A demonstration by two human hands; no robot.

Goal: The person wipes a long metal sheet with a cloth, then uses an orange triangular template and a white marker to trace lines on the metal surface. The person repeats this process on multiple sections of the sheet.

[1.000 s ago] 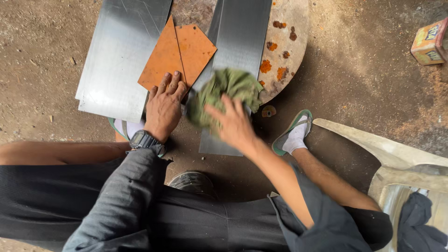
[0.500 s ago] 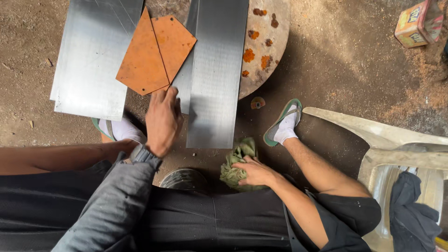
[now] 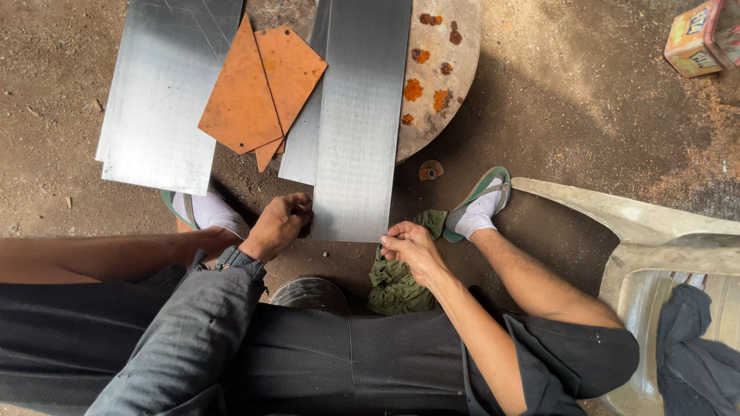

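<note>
A long shiny metal sheet (image 3: 358, 123) lies lengthwise in front of me on the dirt floor. My left hand (image 3: 279, 224) grips its near left corner. My right hand (image 3: 408, 246) pinches its near right corner. A crumpled green rag (image 3: 397, 281) lies on the ground under and beside my right hand, not held. Two rusty orange metal plates (image 3: 258, 92) rest overlapping between this sheet and a wider shiny sheet (image 3: 166, 92) on the left.
A round rust-spotted metal disc (image 3: 439, 77) lies under the long sheet's far end. A white plastic chair (image 3: 663, 254) with a dark cloth (image 3: 694, 339) stands right. A small carton (image 3: 694, 38) sits top right. My sandalled feet (image 3: 482, 204) flank the sheet.
My right hand carried the green rag off the sheet, dropped it near my lap, and now holds the sheet's near corner. My left hand slid back to the sheet's near edge.
</note>
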